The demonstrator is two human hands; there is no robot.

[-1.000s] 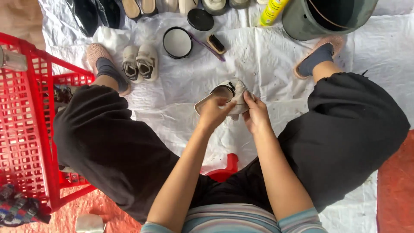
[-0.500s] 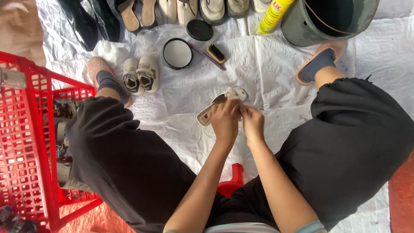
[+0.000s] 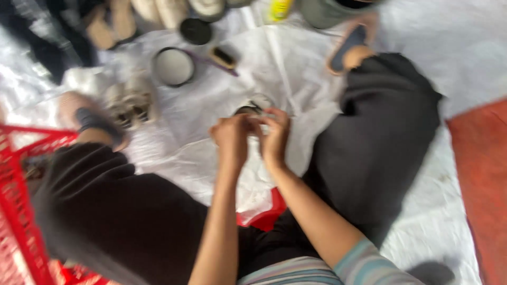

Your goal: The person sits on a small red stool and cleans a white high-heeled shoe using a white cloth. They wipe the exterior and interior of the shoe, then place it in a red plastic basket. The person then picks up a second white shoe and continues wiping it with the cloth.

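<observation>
1. White plastic sheet [image 3: 190, 153] spread over the floor, red crate [image 3: 21, 211] at the near left edge.
2. Left hand [image 3: 231, 138] and right hand [image 3: 274, 134] pressed close together, fingers curled around a small pale shoe [image 3: 252, 108]; grip blurred.
3. Shoe raised above the sheet, between the knees.
4. Farther off: pair of pale shoes [image 3: 129, 100], round tin [image 3: 173, 66], small brush [image 3: 222, 56].
</observation>
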